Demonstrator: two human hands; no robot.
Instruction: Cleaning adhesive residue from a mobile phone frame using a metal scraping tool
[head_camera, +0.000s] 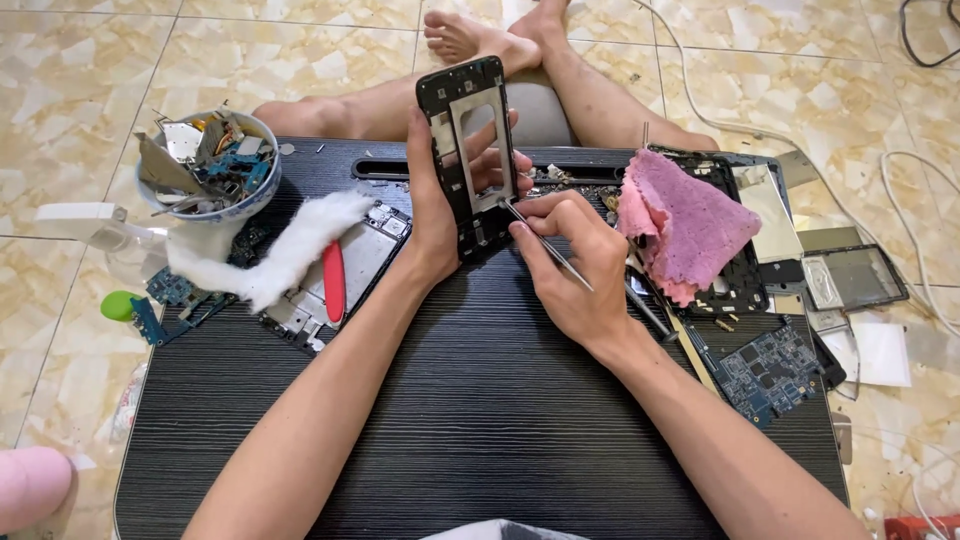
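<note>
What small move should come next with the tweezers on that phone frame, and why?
Probably ease the tweezers tip a little further under the lower inner edge of the black phone frame. The right hand already has the tip at that edge, and the left hand holds the frame upright and steady.

Pink cloth (683, 222), parts bowl (212, 166), circuit board (770, 368)

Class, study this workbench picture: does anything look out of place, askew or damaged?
Yes. A blue circuit board juts over the right edge of the black table, and another blue board overhangs its left edge. The phone frame in the left hand is gutted, with an open window where fingers show through.
</note>
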